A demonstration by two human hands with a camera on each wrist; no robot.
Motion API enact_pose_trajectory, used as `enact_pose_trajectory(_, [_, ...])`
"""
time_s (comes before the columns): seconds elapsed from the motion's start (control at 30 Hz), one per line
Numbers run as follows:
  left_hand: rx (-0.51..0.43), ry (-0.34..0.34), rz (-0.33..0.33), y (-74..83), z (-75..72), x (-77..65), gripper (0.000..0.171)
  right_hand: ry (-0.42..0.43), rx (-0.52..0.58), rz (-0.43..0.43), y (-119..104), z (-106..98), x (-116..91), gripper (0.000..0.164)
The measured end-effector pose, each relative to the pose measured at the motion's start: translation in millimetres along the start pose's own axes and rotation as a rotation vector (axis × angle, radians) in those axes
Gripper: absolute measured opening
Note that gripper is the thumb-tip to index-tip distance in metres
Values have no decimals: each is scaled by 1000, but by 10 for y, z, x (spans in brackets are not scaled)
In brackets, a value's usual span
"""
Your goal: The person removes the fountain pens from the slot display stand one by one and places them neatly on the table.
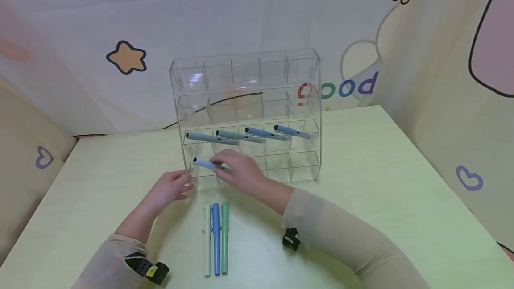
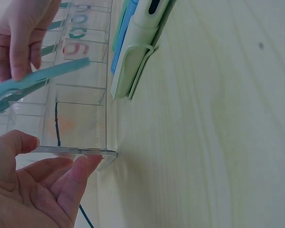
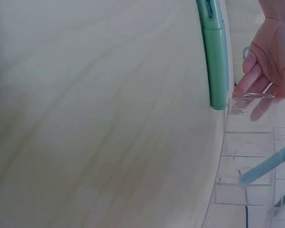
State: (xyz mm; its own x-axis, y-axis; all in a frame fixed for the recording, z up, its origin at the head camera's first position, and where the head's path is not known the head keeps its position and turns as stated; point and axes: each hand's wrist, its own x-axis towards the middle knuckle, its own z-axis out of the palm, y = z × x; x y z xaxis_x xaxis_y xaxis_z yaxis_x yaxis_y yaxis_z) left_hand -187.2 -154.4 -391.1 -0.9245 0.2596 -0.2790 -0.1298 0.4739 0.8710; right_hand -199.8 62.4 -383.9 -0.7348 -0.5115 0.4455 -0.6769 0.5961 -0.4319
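Observation:
A clear acrylic pen rack (image 1: 248, 62) with tiered compartments stands on the table. My right hand (image 1: 241, 171) pinches a light blue pen (image 1: 202, 163), tilted over the leftmost compartment of the lowest tier. At the rack's lower left corner, my left hand (image 1: 170, 188) grips the side panel between thumb and fingers; the left wrist view shows its fingertips (image 2: 80, 166) against the clear edge. Before the rack lie three pens side by side: a pale green one (image 1: 207, 240), a blue one (image 1: 216, 240) and a green one (image 1: 225, 240).
In the tier above the lowest, several pens lean in a row: a grey-blue pen (image 1: 202, 137), a greenish one (image 1: 233, 134) and bluer ones (image 1: 261, 133) further right. A printed cloth (image 1: 241, 12) hangs behind the table (image 1: 381, 191).

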Motion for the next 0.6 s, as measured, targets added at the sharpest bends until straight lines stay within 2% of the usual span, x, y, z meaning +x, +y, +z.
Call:
enact_pose_trajectory(0.1, [1, 1, 0, 4, 0, -6, 50, 120, 34, -119, 20, -35, -5, 18])
enact_pose_trajectory(0.23, [0, 1, -3, -6, 3, 1, 51, 207, 81, -219, 37, -93, -22, 18])
enact_pose_trajectory(0.6, [0, 19, -15, -21, 13, 10, 50, 250, 167, -301, -7, -275, -149, 22])
